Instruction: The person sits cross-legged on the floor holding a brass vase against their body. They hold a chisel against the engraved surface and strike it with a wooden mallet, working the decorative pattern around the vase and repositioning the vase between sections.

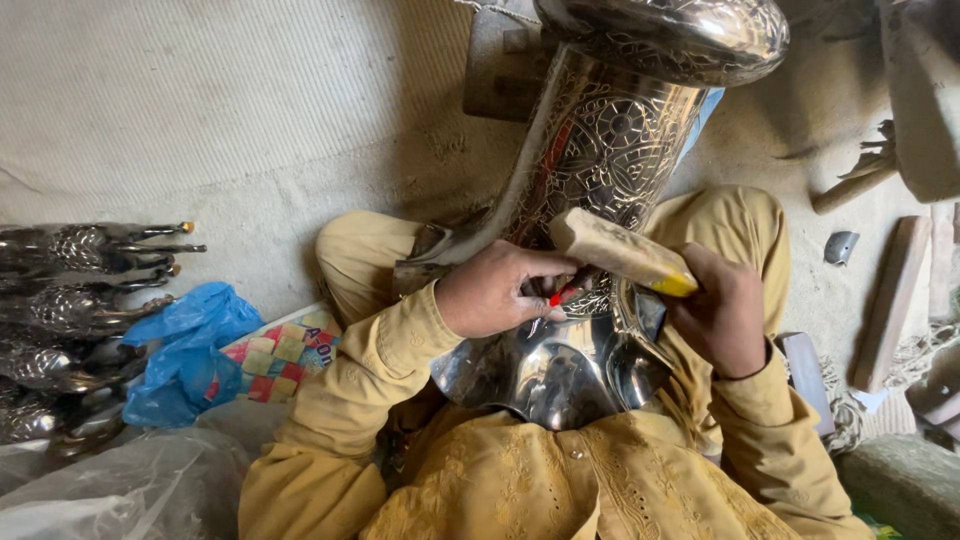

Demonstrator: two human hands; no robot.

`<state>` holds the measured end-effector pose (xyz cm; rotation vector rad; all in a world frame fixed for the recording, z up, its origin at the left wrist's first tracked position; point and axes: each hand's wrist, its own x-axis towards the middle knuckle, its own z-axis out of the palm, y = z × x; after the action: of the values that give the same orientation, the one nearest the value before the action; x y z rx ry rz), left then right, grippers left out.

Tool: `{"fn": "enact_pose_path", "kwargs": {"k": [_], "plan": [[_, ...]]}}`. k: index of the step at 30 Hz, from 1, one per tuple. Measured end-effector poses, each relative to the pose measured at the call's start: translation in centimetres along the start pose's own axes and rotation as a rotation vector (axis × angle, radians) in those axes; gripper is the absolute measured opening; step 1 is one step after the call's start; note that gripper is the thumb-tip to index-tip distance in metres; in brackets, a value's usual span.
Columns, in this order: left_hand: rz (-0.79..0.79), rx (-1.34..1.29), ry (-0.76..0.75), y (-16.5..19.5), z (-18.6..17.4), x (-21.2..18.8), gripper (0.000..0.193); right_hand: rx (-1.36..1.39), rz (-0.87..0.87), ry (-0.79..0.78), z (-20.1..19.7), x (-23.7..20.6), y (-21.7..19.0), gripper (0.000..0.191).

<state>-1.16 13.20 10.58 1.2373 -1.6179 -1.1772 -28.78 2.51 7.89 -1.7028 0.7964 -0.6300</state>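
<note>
A person in mustard-yellow clothes sits cross-legged on a pale woven floor mat (200, 110), a large engraved metal vessel (600, 150) lying across the lap and reaching away toward the top of the view; its polished lower body rests against the person's middle, its patterned neck rises to a rounded, ornamented top; the left hand (495, 290) is closed around a small red-tipped tool (562, 295), pinched between fingers and thumb and set against the engraved band of the vessel; the right hand (722, 315) grips one end of a pale wooden block (615, 250) with a yellow tip, fingers wrapped firmly, the block held slantwise just above the tool and touching or nearly touching it, which cannot be told for certain; at the left edge a row of dark metal figures (70, 300) lies side by side on the mat; beside them sit a crumpled blue plastic bag (185, 350) and a piece of chequered woven cloth (280, 355); clear plastic sheeting (120, 490) fills the lower left corner; wooden pieces (890, 300) lie on the ground to the right.
</note>
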Motion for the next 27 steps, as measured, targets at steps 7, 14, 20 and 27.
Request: {"fn": "enact_pose_path", "kwargs": {"k": [7, 14, 20, 27], "plan": [[-0.054, 0.017, 0.002, 0.2, 0.1, -0.1, 0.048, -0.352, -0.020, 0.028, -0.1, 0.4, -1.3, 0.020], [-0.106, -0.029, -0.006, 0.6, -0.3, -0.1, 0.045, -0.418, -0.054, -0.008, 0.2, 0.3, -1.3, 0.027], [-0.085, 0.026, 0.024, 0.6, -0.1, -0.3, 0.047, -0.376, 0.023, 0.006, 0.3, 0.0, -0.6, 0.022], [-0.131, 0.021, -0.018, 0.5, 0.0, -0.3, 0.042, -0.418, -0.030, 0.003, -0.1, 0.5, -0.8, 0.025]]}}
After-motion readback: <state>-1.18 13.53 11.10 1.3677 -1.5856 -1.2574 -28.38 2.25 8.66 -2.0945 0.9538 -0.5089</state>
